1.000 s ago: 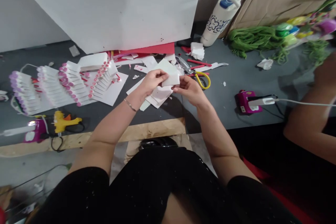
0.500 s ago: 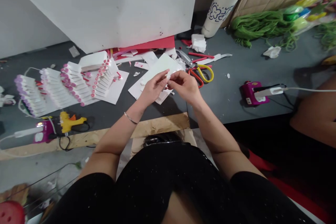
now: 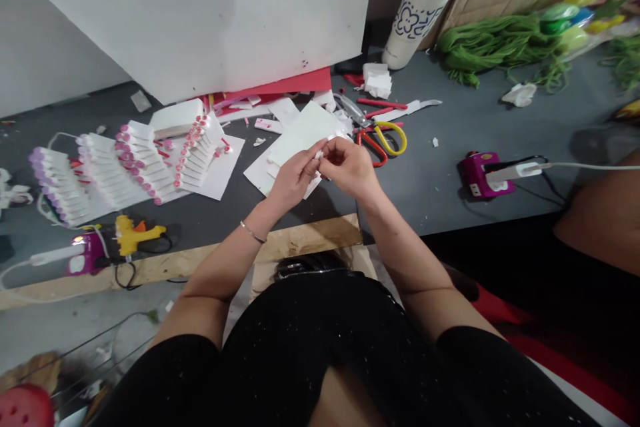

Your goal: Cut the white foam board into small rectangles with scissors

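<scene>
My left hand (image 3: 293, 180) and my right hand (image 3: 350, 165) meet fingertip to fingertip over the middle of the table. Pinched between them is a small white piece (image 3: 319, 155), mostly covered by the fingers, so its kind does not show. Both hands are closed on it. Beneath them lie a pale green sheet (image 3: 307, 125) and a white sheet (image 3: 256, 173). Just right of my right hand rest scissors (image 3: 389, 139) with one yellow and one red handle loop.
Left, rows of white strips with pink, red and purple tips (image 3: 143, 163) stand on white sheets. A yellow glue gun (image 3: 137, 233) lies near the front edge. At right are a purple power adapter (image 3: 483, 177), a white bottle (image 3: 417, 13), green yarn (image 3: 495, 47) and another person's limb (image 3: 603, 220).
My fingertips have drawn closer together around the small white piece, and my left fingers now lie nearer my right hand. The things on the table have stayed in place.
</scene>
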Tool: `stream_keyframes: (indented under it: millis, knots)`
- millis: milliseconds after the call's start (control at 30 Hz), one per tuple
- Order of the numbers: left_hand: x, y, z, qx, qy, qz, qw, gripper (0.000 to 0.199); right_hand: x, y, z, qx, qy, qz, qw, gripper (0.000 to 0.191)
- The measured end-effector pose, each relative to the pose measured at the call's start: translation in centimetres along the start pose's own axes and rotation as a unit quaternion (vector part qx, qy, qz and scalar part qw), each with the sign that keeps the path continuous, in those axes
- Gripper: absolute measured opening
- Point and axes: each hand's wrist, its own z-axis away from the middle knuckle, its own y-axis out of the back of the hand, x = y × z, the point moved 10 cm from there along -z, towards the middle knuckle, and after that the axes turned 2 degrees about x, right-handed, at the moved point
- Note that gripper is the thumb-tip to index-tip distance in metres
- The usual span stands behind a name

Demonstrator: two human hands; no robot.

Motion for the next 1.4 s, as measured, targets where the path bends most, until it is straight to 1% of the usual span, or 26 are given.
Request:
stream_keyframes:
  millis: [133,267,400,500,567,667,733,767,833,867,900,933,967,1000,1033,1067,1133,1200,1267,1333,1400]
  knots:
    - [-0.4,-0.2,0.1,-0.001,0.059,0.049,0.997,0.083,0.3,-0.3,-0.1,-0.004,-0.003,-0.026,1.0,0.011]
    - [-1.3,-0.7,0.3,-0.002,0.121,0.122,0.985,0.078,0.8,0.0,-0.7,0.0,-0.001,-0.061,0.998,0.015]
    - [-2.0,-1.2,0.5,-0.022,0.16,0.136,0.977,0.084,0.9,0.4,-1.3,-0.009,0.02,-0.052,0.998,0.017]
    - [-1.9,-0.9,0.5,-0.024,0.166,0.113,0.979,0.087,0.5,0.4,-1.3,-0.025,0.037,-0.017,0.999,0.018]
    - [-1.5,-0.7,0.5,-0.026,0.159,0.095,0.982,0.086,0.0,0.1,-1.1,-0.029,0.044,0.023,0.998,0.014]
    - [-0.8,-0.8,0.5,-0.033,0.141,0.076,0.987,0.085,-0.8,-0.2,-0.9,-0.017,0.058,0.085,0.995,0.008]
    - [-0.7,-0.9,0.6,-0.037,0.137,0.079,0.987,0.084,-1.0,-0.1,-1.2,-0.003,0.067,0.109,0.992,0.011]
    - [-0.8,-0.8,0.7,-0.035,0.14,0.087,0.986,0.083,-0.9,0.3,-1.7,0.007,0.07,0.115,0.991,0.012]
    - [-1.7,-0.2,1.2,-0.019,0.159,0.115,0.98,0.08,-0.2,2.0,-3.2,0.038,0.07,0.122,0.989,0.012]
    - [-2.5,0.5,1.4,-0.003,0.172,0.128,0.977,0.079,0.4,3.3,-4.2,0.057,0.069,0.128,0.988,0.013]
    - [-3.5,1.4,1.8,0.018,0.187,0.135,0.973,0.077,1.1,4.7,-5.2,0.076,0.063,0.144,0.985,0.017]
    - [-4.6,2.5,2.1,0.042,0.2,0.131,0.97,0.074,1.7,6.0,-6.1,0.09,0.061,0.181,0.977,0.022]
    - [-5.8,3.8,2.5,0.069,0.212,0.112,0.968,0.07,2.2,7.0,-6.9,0.098,0.065,0.234,0.965,0.023]
    - [-7.0,5.2,2.8,0.096,0.22,0.081,0.967,0.064,2.5,7.7,-7.5,0.107,0.075,0.287,0.949,0.017]
    - [-8.0,6.4,3.0,0.116,0.225,0.044,0.966,0.057,2.7,8.0,-7.8,0.102,0.086,0.331,0.934,0.015]
    - [-8.8,7.4,3.0,0.126,0.226,0.006,0.966,0.049,3.0,7.6,-7.9,0.082,0.099,0.371,0.919,0.023]
    - [-9.9,8.5,2.8,0.132,0.221,-0.077,0.963,0.032,3.8,5.7,-7.2,0.023,0.123,0.434,0.892,0.041]
    - [-10.3,8.3,2.1,0.109,0.21,-0.154,0.959,0.02,4.7,3.5,-6.1,-0.027,0.136,0.473,0.87,0.051]
    - [-10.3,7.2,1.3,0.069,0.203,-0.213,0.953,0.017,5.2,2.2,-5.2,-0.041,0.146,0.489,0.859,0.051]
    - [-10.2,6.1,0.8,0.043,0.201,-0.251,0.946,0.021,5.2,1.9,-4.9,-0.032,0.156,0.488,0.858,0.048]
    - [-9.8,5.7,0.6,0.043,0.2,-0.28,0.938,0.025,5.2,2.1,-5.2,-0.026,0.158,0.484,0.86,0.045]
